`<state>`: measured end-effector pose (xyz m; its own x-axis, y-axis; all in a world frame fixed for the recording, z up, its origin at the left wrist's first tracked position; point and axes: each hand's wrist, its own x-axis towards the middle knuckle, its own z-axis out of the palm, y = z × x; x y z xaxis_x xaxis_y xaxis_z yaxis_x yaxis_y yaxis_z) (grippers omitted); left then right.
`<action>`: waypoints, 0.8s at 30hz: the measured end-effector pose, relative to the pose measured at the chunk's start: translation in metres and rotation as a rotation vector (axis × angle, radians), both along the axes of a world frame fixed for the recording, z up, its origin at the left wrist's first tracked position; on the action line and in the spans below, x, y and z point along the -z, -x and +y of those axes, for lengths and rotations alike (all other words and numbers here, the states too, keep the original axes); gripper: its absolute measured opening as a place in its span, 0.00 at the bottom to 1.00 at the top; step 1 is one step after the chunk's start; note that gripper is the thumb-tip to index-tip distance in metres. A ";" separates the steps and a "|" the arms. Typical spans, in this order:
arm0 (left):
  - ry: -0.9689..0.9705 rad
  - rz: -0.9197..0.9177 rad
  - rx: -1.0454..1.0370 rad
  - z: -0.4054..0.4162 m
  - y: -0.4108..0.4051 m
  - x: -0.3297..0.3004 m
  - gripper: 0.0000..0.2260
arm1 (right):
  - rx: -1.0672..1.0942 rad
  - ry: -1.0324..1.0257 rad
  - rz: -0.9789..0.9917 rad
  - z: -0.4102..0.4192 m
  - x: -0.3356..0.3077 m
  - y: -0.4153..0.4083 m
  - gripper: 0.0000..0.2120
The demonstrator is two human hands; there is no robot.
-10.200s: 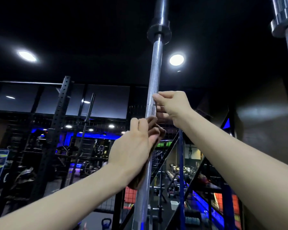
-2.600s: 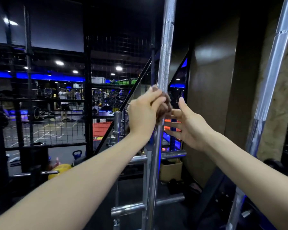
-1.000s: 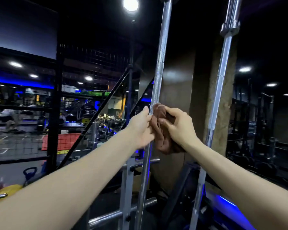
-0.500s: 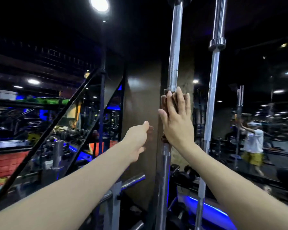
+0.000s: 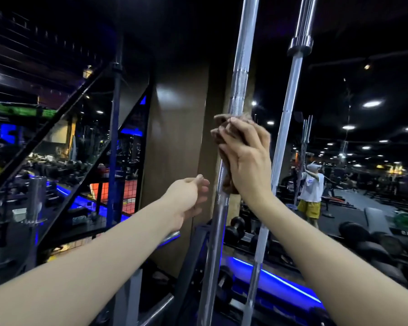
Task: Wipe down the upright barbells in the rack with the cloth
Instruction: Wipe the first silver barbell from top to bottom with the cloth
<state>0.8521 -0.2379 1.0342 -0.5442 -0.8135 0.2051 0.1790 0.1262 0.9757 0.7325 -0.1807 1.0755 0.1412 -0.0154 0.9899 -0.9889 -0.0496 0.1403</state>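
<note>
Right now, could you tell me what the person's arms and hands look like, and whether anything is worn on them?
Both forearms are bare as far as the frame shows: no sleeves, gloves, watch or bracelet. The left hand and right hand show no rings on the visible fingers.

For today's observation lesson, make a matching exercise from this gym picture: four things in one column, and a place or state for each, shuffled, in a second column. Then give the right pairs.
Things
1. right hand
2. left hand
3. brown cloth
4. second barbell

Places or states
A. stands upright, untouched, to the right of the one being wiped
B. wrapped round the nearer barbell, under a hand
C. holds nothing, beside the bar without touching it
D. grips the cloth against the bar

Pairs: 1-D, 2-C, 3-B, 4-A
</note>
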 end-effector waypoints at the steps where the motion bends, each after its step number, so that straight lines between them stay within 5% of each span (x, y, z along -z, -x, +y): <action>1: 0.000 0.001 0.012 -0.001 0.002 0.000 0.12 | 0.008 0.004 -0.007 -0.001 -0.007 0.002 0.15; 9: -0.049 0.016 0.091 0.012 -0.004 0.014 0.10 | 0.059 -0.073 -0.004 0.001 0.085 0.009 0.16; 17: -0.076 -0.036 0.125 0.017 -0.008 0.026 0.13 | 0.015 -0.085 -0.049 0.005 0.022 0.002 0.17; 24: -0.164 0.031 0.146 0.023 -0.012 0.032 0.10 | 0.026 -0.159 -0.019 0.013 0.110 0.009 0.16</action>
